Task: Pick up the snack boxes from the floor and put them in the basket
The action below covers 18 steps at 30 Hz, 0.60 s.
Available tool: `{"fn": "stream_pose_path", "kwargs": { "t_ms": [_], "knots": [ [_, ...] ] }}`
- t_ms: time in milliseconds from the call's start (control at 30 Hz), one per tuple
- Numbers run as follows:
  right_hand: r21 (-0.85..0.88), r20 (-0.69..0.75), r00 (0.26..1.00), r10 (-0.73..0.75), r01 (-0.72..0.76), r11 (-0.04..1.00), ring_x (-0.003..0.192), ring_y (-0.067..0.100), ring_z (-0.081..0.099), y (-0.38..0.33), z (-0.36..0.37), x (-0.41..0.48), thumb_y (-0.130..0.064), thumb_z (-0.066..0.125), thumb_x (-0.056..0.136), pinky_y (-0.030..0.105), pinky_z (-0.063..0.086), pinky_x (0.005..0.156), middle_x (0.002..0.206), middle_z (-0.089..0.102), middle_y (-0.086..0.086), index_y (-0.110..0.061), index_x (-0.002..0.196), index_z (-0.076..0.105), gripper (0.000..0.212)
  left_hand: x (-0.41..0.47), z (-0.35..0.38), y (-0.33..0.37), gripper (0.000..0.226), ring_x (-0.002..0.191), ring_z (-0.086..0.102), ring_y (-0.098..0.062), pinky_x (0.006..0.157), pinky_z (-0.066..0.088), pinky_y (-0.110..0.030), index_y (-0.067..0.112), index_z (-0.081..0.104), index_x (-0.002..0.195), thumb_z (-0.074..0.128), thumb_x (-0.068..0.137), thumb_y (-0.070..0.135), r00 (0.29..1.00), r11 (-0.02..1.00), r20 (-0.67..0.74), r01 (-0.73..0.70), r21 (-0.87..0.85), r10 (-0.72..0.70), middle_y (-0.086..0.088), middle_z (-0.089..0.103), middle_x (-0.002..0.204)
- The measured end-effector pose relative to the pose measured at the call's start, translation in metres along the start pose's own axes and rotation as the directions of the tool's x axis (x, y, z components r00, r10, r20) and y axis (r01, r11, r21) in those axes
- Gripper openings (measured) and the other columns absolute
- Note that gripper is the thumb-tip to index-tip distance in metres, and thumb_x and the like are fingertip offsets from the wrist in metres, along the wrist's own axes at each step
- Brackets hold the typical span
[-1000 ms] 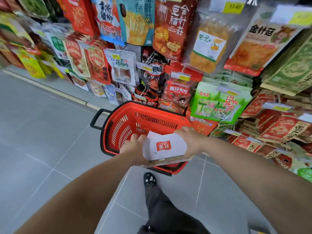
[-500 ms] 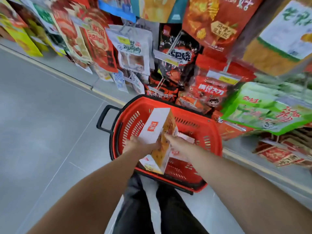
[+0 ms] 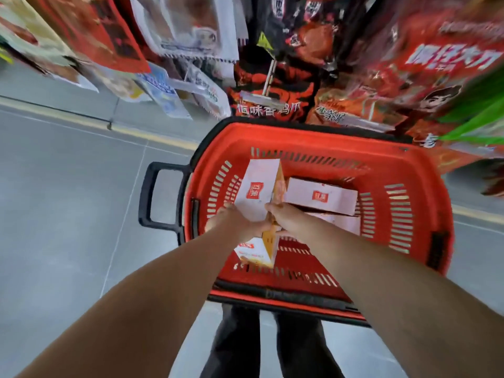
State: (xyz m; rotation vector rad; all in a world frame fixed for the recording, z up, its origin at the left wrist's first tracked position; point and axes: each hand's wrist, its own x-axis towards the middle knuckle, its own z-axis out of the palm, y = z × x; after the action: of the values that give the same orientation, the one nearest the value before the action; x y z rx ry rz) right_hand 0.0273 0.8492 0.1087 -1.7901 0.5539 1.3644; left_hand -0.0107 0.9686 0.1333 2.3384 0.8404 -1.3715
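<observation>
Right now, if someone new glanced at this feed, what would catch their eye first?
The big red basket fills the middle of the view, just below the hanging snack packets. Over it, the left hand and right hand grip a white snack box stood on end, its lower end down inside the basket. To its right a second box lies flat in the basket.

Both hands, left hand (image 3: 231, 222) and right hand (image 3: 286, 218), hold a snack box (image 3: 256, 195) inside the red basket (image 3: 409, 165).

Snack packets (image 3: 272, 64) from ten to two o'clock — smeared, cropped by the top edge. The lowest box (image 3: 346, 223), toward three o'clock, lies mostly under the upper box (image 3: 321, 196).
</observation>
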Motion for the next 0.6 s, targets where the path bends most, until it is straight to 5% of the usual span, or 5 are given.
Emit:
{"fn": "stream_pose_path", "kwargs": {
  "t_ms": [133,400,500,600],
  "knots": [
    [0.002,-0.009,1.0,-0.02,0.02,1.0,0.12,0.037,0.054,0.018,0.012,0.061,-0.023,0.036,0.101,0.049,0.045,0.102,0.13,0.055,0.02,-0.008,0.136,0.044,0.039,0.05,0.037,0.002,0.13,0.13,0.046,-0.029,0.103,0.045,-0.042,0.008,0.012,0.149,0.058,0.055,0.085,0.999,0.999,0.035,-0.028,-0.04,0.029,-0.01,0.041,0.145],
    [-0.029,-0.015,0.999,-0.036,0.036,0.999,0.119,0.03,0.054,0.066,0.02,0.154,-0.016,0.041,0.098,0.038,0.051,0.093,0.136,0.049,0.01,-0.015,0.143,0.035,0.046,0.136,0.11,0.009,0.131,0.122,0.05,-0.026,0.097,0.05,-0.038,0.017,0.017,0.145,0.065,0.043,0.084,1.0,0.985,-0.024,-0.015,-0.174,0.011,-0.007,0.043,0.137],
    [-0.106,-0.079,0.996,-0.045,0.036,0.994,0.114,0.029,0.058,0.092,0.023,0.193,-0.011,0.049,0.09,0.042,0.051,0.095,0.129,0.057,0.007,-0.015,0.138,0.043,0.049,0.159,0.135,0.014,0.094,0.12,0.049,-0.024,0.097,0.046,-0.034,0.01,0.025,0.141,0.071,0.071,0.054,0.99,0.975,0.048,-0.124,-0.183,0.135,-0.005,0.045,0.132],
    [-0.245,-0.103,0.994,-0.031,0.005,0.969,0.115,0.033,0.057,0.099,0.019,0.196,-0.006,0.04,0.094,0.031,0.046,0.091,0.129,0.057,0.016,-0.001,0.133,0.047,0.04,0.17,0.138,0.028,0.06,0.124,0.049,-0.022,0.101,0.043,-0.032,0.018,0.032,0.143,0.058,0.09,0.027,0.968,0.96,0.105,-0.205,-0.189,0.227,-0.004,0.046,0.139]
  ]
}}
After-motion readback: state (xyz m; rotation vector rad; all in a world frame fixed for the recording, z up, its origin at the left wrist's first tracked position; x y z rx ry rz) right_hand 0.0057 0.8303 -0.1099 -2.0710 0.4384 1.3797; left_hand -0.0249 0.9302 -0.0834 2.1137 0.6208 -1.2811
